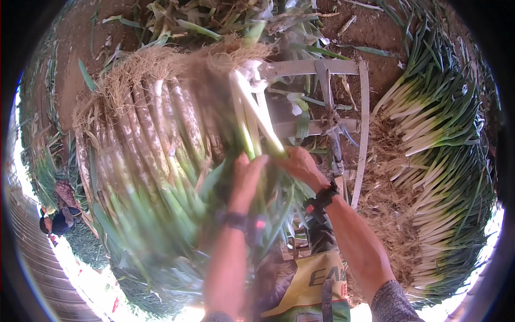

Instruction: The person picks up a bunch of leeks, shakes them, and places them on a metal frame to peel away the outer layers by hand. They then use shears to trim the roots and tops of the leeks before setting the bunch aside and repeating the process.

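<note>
My left hand (pixel 248 180) is closed around the green part of a few long green onions (pixel 248 115), cleaned to white stems. Just to its right, my right hand (pixel 303 164) grips the slanting white green onion that crosses over them. Their root ends point away from me, beside a metal frame. On the left lies a thick row of soil-covered green onions (pixel 161 129), with bushy brown roots (pixel 142 67) at the far end and green leaves toward me. Blur from motion softens my left forearm and the leaves beneath it.
The pale metal frame (pixel 363 123) stands right of my hands. Cleaned green onions (pixel 429 214) lie in a long row at the right, beside loose root trimmings (pixel 383 225). Leaf waste (pixel 214 21) piles at the far side. Another person (pixel 61 214) is at far left; a yellow printed sack (pixel 314 279) lies near me.
</note>
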Available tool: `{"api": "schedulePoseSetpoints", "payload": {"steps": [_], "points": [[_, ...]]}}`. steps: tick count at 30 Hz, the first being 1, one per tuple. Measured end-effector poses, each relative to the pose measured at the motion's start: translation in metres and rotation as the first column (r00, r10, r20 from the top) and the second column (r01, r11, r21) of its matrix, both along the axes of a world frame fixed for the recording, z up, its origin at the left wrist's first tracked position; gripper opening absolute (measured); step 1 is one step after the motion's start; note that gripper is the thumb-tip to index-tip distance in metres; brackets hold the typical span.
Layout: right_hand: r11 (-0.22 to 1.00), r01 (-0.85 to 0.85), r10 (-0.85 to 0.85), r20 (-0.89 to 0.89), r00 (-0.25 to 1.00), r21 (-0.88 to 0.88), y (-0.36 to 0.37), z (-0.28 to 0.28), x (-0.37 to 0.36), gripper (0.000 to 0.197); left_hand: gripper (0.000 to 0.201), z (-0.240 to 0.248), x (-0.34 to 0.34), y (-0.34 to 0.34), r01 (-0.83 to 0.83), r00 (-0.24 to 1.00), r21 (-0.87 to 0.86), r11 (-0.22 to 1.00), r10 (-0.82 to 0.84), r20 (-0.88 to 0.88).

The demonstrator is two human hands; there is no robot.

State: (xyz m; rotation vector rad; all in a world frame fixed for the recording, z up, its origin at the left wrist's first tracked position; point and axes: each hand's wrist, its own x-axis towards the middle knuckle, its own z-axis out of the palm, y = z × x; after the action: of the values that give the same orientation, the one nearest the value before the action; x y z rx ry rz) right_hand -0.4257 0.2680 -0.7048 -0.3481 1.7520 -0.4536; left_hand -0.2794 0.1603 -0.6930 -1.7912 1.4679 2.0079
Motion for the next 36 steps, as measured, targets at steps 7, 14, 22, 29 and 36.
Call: {"api": "schedulePoseSetpoints", "payload": {"steps": [7,14,22,29,36], "points": [[0.954,0.085,0.016,0.332,0.943,-0.289,-0.005,0.070,-0.011,0.029,0.042,0.085,-0.004,-0.004,-0.096,0.992,0.055,0.994,0.100,-0.076],[0.852,0.318,-0.122,0.433,0.893,-0.416,-0.044,0.166,-0.011,0.045,0.048,0.168,-0.023,-0.024,-0.277,0.960,-0.132,0.952,0.267,-0.085],[0.715,-0.286,0.091,-0.321,0.943,-0.638,-0.089,0.226,0.026,0.046,0.060,0.290,-0.052,-0.063,-0.131,0.972,-0.450,0.884,0.026,-0.233],[0.681,-0.473,0.193,-0.487,0.852,-0.558,-0.057,0.340,-0.020,0.049,0.072,0.336,-0.043,-0.061,-0.159,0.959,-0.526,0.836,0.003,-0.285],[0.628,-0.449,-0.085,-0.629,0.773,-0.636,-0.106,0.417,-0.048,0.078,0.045,0.294,-0.018,-0.039,-0.196,0.965,-0.755,0.626,-0.011,-0.260]]}}
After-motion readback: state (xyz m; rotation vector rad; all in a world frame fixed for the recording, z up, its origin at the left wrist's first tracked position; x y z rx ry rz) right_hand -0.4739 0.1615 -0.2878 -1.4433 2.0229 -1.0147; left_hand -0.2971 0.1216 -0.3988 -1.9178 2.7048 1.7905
